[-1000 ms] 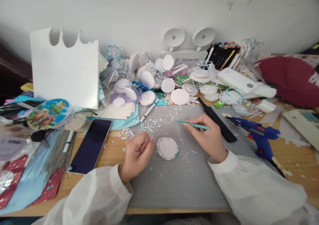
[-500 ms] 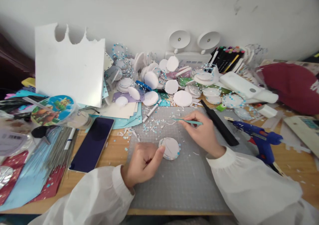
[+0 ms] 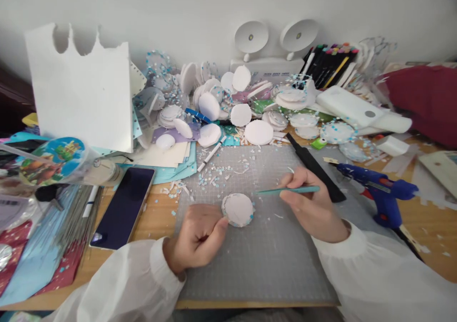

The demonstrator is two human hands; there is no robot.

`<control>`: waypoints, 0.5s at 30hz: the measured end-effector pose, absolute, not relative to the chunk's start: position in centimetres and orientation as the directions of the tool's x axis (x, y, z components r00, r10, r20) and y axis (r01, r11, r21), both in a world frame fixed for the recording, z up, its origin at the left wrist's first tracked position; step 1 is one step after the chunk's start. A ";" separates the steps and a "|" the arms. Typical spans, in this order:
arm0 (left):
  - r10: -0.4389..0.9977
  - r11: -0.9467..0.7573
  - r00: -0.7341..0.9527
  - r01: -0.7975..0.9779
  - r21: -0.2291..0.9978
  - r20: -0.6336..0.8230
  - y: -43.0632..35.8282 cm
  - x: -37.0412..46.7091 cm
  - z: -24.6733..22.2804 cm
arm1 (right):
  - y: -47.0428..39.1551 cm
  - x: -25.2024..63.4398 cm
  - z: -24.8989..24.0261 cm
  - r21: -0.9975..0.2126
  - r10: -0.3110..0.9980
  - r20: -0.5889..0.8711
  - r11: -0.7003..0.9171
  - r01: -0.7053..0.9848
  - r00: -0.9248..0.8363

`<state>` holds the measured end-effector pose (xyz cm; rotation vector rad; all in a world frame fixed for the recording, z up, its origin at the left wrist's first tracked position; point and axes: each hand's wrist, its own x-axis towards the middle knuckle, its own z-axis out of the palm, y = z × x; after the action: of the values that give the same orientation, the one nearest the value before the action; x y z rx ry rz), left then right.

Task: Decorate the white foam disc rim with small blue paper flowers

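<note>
A round white disc (image 3: 238, 209) with small blue and white bits round its rim lies flat on the grey cutting mat (image 3: 257, 274). At its left edge my left hand (image 3: 203, 236) is closed, thumb tip and curled fingers against the rim. My right hand (image 3: 310, 203) pinches teal tweezers (image 3: 293, 189), their tips pointing left, a little above and right of the disc. Whether the tips hold anything is too small to tell. Scattered blue and white paper bits (image 3: 214, 177) lie on the mat behind the disc.
Piled white discs (image 3: 259, 131) line the back, beneath a twin-headed lamp (image 3: 251, 37). A phone (image 3: 123, 208) and thin wires (image 3: 76, 222) are at left. On the right are a black bar (image 3: 316, 170), a blue glue gun (image 3: 382, 184) and a white device (image 3: 352, 109).
My right hand has moved right and nearer with the tweezers, away from the paper bits. My left thumb has slid off the disc's face to its edge. The view has shifted slightly.
</note>
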<state>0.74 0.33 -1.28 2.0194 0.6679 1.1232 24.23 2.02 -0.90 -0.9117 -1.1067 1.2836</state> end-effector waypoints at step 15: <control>0.753 -0.485 0.558 0.115 0.867 0.348 -0.4 1.0 -0.9 | 0.5 23.9 0.2 -0.965 0.931 0.168 0.087 -0.248 -0.326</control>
<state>1.03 -0.38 -0.91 1.9389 0.7010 0.9445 23.89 0.52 0.21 -0.7535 -1.3358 1.4572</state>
